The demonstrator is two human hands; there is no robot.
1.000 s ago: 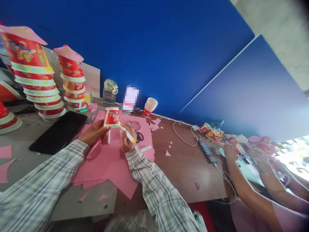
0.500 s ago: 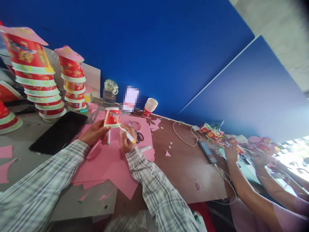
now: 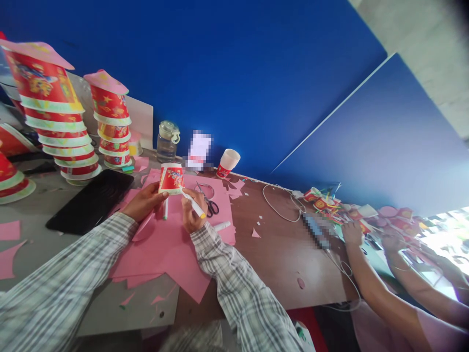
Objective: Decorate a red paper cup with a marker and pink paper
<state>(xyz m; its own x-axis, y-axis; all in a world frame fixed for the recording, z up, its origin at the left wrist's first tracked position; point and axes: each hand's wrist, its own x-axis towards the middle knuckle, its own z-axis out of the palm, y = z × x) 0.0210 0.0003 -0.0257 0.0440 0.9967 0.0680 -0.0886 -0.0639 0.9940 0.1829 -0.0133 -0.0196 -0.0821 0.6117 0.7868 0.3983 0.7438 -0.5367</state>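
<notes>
My left hand (image 3: 147, 200) is closed on a red printed paper cup (image 3: 171, 178), turned upside down with its white rim toward me. In my right hand (image 3: 194, 211) is a white marker pen (image 3: 194, 205) with a yellow end; its tip meets or nearly meets the cup's rim at the lower right. Beneath both hands lie sheets of pink paper (image 3: 183, 266). Another marker (image 3: 165, 209), with a green end, rests just below the cup. Scissors (image 3: 211, 208) with dark handles and a white marker (image 3: 222, 226) lie right of my right hand.
Two tall stacks of red cups (image 3: 69, 132) with pink tops stand at the left, behind a black tablet (image 3: 90, 201). A glass jar (image 3: 167, 142) and a white-and-red cup (image 3: 227, 163) stand near the blue partition (image 3: 256, 88). Another person's hand (image 3: 352, 233) works at the right.
My hands, the cup and the marker keep almost the same places. The whole view has shifted very slightly. At the far right, another person's hand has moved a little.
</notes>
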